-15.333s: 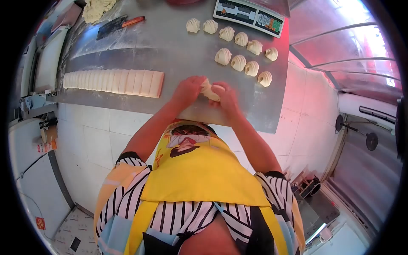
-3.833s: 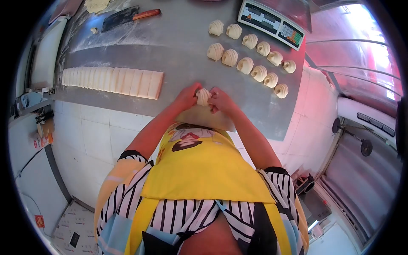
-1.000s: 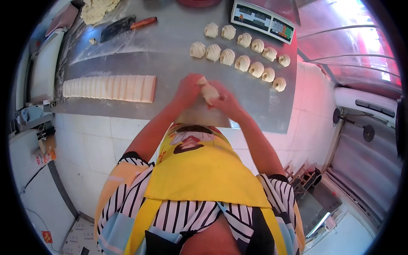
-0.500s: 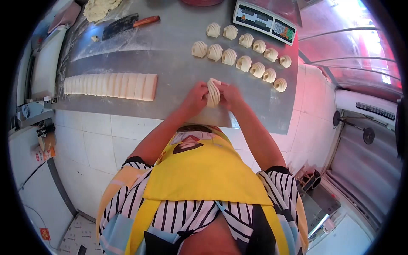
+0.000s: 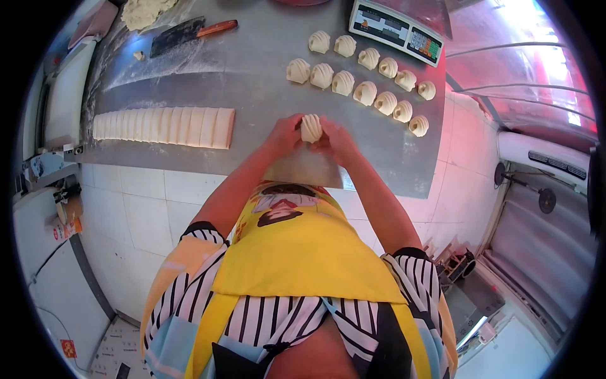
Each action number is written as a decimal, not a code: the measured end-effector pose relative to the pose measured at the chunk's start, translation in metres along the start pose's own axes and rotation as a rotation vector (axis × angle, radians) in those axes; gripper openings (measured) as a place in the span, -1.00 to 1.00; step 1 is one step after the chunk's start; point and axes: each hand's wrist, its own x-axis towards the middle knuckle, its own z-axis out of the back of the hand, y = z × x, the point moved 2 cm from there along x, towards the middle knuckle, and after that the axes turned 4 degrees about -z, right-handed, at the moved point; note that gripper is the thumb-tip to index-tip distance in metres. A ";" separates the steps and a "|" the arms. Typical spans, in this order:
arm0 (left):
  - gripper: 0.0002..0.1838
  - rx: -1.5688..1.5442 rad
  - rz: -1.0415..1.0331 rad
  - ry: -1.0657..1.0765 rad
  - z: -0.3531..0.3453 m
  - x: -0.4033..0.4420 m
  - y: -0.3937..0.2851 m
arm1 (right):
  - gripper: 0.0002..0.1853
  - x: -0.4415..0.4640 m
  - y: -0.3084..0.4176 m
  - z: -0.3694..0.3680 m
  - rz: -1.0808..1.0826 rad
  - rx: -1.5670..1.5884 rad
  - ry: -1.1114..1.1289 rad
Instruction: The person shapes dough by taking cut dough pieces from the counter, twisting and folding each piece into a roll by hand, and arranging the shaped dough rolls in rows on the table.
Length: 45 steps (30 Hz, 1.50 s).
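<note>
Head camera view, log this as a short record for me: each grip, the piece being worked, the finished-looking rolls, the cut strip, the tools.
Left grip: on the left side of the ridged dough piece
Right grip: on its right side
Shaped rolls: two rows, six in the far one, seven in the near one
Cut dough strip: slices side by side, left of the left grip
Cleaver: dark blade, orange-red handle, beyond the strip
Scale: beyond the rolls

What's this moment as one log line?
left hand: on twisted dough; right hand: on it too; shaped rolls: two rows; cleaver: on table
</note>
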 end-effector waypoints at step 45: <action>-0.78 0.432 0.062 -0.046 -0.039 0.062 0.008 | -0.88 0.041 0.015 0.064 0.327 -0.726 -0.557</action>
